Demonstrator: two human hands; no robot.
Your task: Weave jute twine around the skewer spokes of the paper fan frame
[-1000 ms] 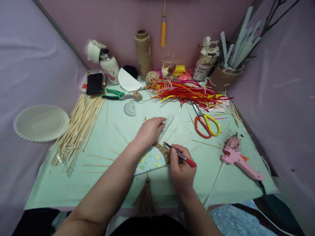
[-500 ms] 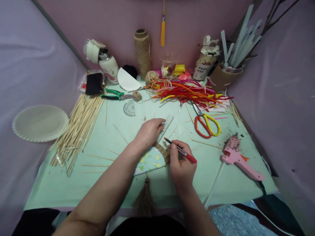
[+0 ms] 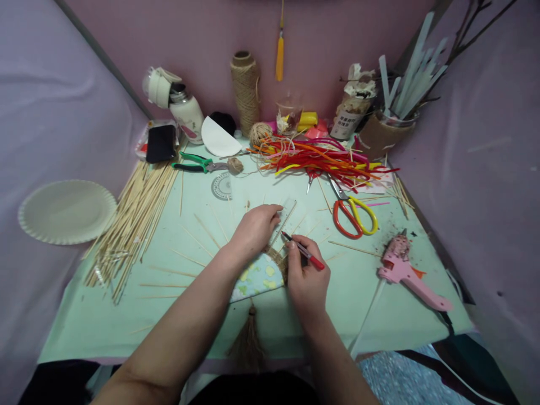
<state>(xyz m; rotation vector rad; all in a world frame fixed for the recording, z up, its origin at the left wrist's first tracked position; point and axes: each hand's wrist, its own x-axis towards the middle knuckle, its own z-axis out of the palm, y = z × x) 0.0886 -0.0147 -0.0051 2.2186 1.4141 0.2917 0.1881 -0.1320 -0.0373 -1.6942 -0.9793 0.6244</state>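
My right hand [image 3: 309,275] grips a red pencil [image 3: 311,256], its dark tip close to the edge of a clear ruler [image 3: 289,209]. My left hand [image 3: 254,228] holds that ruler down, its fingers bent over it and partly hidden. Below both hands lies a fan-shaped piece with blue and yellow-green patterned fabric [image 3: 258,277] and a brown woven band [image 3: 277,257] along its curve. Thin wooden sticks [image 3: 206,229] spread outward around it. A brown tassel [image 3: 250,337] hangs from its straight edge.
Scissors [image 3: 353,216] and a pink glue gun [image 3: 411,277] lie to the right. Bamboo sticks [image 3: 135,225] and a paper plate [image 3: 67,211] are on the left. Behind are pliers [image 3: 201,164], a protractor [image 3: 221,186], coloured pipe cleaners [image 3: 324,157], a twine spool [image 3: 245,84] and a bottle [image 3: 188,118].
My right hand has shifted slightly left, bringing the pencil tip up to the ruler's edge. The left hand stays in place on the ruler.
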